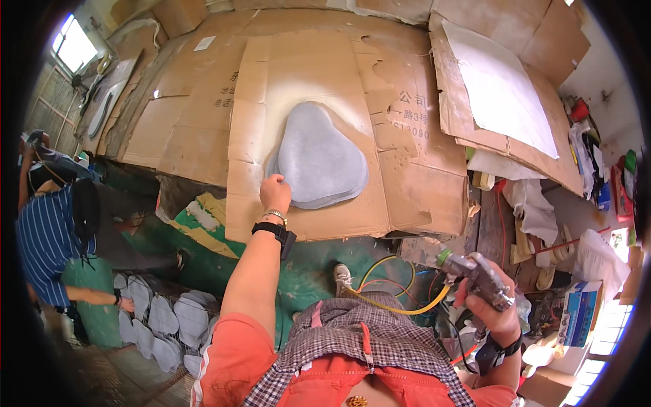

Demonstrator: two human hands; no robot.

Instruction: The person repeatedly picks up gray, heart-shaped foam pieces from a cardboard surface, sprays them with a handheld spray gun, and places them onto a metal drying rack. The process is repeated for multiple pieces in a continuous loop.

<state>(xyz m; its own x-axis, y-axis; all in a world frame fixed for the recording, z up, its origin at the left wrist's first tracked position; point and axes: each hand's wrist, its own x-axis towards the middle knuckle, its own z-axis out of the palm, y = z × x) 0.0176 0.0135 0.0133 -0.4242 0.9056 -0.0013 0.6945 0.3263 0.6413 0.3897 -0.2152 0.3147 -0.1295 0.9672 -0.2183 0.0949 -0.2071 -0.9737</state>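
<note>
A grey, rounded, pear-shaped foam pad (322,156) lies on a cardboard sheet (251,149) in front of me; it looks like more than one layer, one edge showing below the other. My left hand (276,193) is closed at the pad's near left edge, fingers curled onto it. Off to the right, beyond the cardboard's near edge, my right hand (489,298) is wrapped round a spray gun (475,275) with a green ring near its nozzle. A yellow hose (407,311) runs from the gun. Pale overspray marks the cardboard around the pad.
At left a person in a striped shirt (47,224) reaches toward several grey pads (163,315) on a rack. A raised cardboard panel with a white sheet (498,78) stands at right. Coloured hoses, a blue box (578,315) and plastic bags lie at the right side.
</note>
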